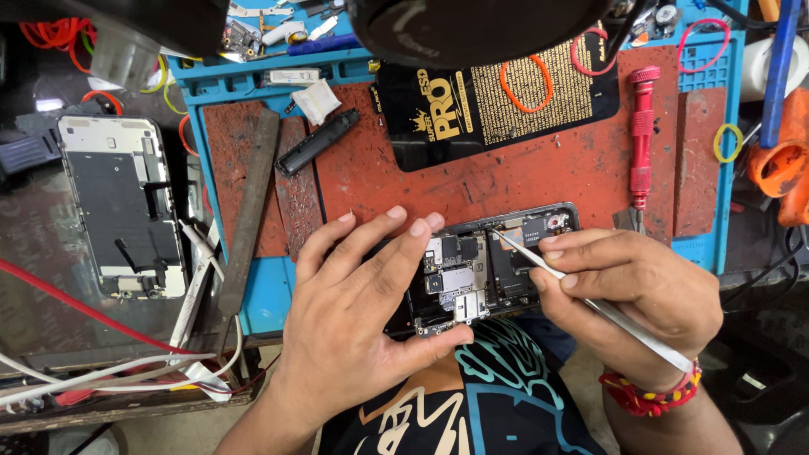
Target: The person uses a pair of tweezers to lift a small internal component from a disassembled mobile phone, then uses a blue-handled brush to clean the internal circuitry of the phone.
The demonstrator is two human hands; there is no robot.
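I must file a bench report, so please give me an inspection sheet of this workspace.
Surface: worn red mat on a blue tray.
Job's things: opened phone, circuit boards exposed; tweezers with tip on the boards.
Clutter: red screwdriver, metal file, black bar, orange rubber band, black pad.
Grips: left hand steadies the phone; right hand pinches the tweezers.
Cables: white cables, red wire.
Surroundings: second phone frame at left.
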